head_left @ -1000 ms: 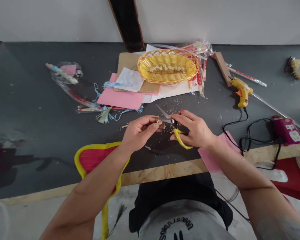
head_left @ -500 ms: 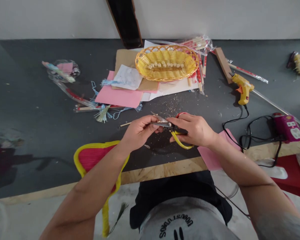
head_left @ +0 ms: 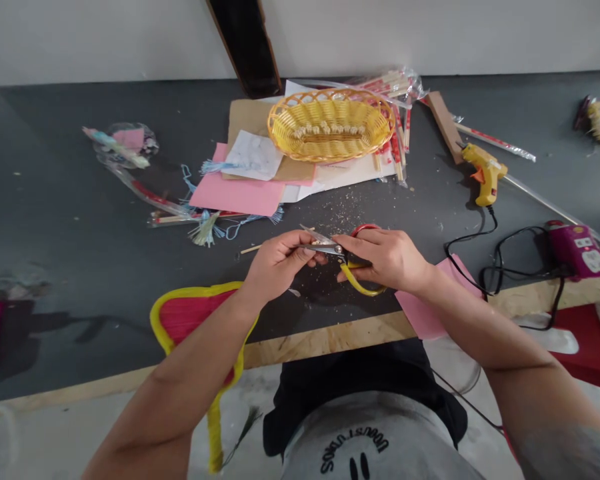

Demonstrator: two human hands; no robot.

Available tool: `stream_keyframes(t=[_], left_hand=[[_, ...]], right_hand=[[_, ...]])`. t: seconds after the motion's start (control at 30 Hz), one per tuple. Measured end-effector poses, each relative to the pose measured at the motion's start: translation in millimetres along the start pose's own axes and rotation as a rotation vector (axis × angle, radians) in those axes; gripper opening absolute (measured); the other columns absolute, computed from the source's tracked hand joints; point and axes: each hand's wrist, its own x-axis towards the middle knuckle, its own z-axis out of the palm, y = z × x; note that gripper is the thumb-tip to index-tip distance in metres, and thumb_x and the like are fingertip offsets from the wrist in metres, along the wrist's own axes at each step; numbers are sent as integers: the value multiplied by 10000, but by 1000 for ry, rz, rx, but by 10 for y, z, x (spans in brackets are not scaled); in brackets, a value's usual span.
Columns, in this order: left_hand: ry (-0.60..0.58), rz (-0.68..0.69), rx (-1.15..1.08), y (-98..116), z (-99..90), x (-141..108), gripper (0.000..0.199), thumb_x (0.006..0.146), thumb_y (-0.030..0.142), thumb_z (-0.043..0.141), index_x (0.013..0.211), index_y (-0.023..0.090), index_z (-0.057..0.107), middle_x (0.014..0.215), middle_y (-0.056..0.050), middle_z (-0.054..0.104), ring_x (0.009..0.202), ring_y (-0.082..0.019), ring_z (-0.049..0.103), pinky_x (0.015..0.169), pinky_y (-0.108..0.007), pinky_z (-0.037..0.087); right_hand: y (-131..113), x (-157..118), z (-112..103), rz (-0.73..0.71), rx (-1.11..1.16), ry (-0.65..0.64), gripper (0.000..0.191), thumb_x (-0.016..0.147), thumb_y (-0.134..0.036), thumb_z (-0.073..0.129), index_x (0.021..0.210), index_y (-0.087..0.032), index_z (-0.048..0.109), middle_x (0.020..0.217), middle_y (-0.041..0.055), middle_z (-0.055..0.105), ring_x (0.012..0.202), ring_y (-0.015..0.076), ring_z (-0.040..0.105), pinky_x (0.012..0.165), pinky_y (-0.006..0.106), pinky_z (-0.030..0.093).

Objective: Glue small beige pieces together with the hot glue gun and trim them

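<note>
My right hand [head_left: 387, 257] is closed on a pair of scissors [head_left: 357, 280] with one yellow and one red handle loop. The blades point left and stand apart at the fingertips of my left hand [head_left: 280, 263]. Those fingers are pinched together; something small and pale shows at the blades, too tiny to name. A thin wooden stick [head_left: 251, 250] sticks out left from behind my left hand; whether the fingers hold it I cannot tell. Pale crumbs [head_left: 347, 210] lie scattered beyond the scissors. Under my left forearm is a red hand fan [head_left: 193, 313] with yellow edging.
A yellow woven basket [head_left: 333, 150] holding small pale pieces stands on papers at the back. Pink paper [head_left: 240, 197] and tassels [head_left: 207, 230] lie to its left. At right are a yellow glue gun [head_left: 486, 173], its black cord and a purple box [head_left: 577, 250].
Both hands hold nearly the same pose, with the scissors still at the left fingertips. The whole view has shifted very slightly.
</note>
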Motion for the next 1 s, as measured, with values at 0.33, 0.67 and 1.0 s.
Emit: stream_keyframes(t=[0.33, 0.67, 1.0], left_hand=[[-37, -87, -267, -20, 8, 8, 297, 795, 440, 776, 856, 152, 748, 733, -47, 725, 679, -124, 666, 609, -199, 501], [-33, -104, -432, 103, 74, 20, 227, 740, 342, 839, 847, 156, 765, 724, -10, 686, 613, -85, 597, 740, -295, 613], [-10, -184, -325, 86, 116, 19, 276, 749, 355, 827, 949, 169, 784, 738, -25, 725, 646, -106, 648, 704, -253, 592]], right_hand=[[6, -35, -13, -54, -117, 28, 468, 906, -490, 654, 1257, -181, 667, 809, 42, 709, 714, 157, 650, 578, 253, 461], [203, 61, -124, 492, -190, -16, 532, 885, -377, 657, 1363, -159, 573, 943, 99, 731, 868, 250, 669, 721, 318, 511], [226, 55, -199, 449, -127, 100, 236, 962, -292, 568, 1120, -173, 696, 1064, 126, 725, 985, 262, 640, 913, 421, 512]])
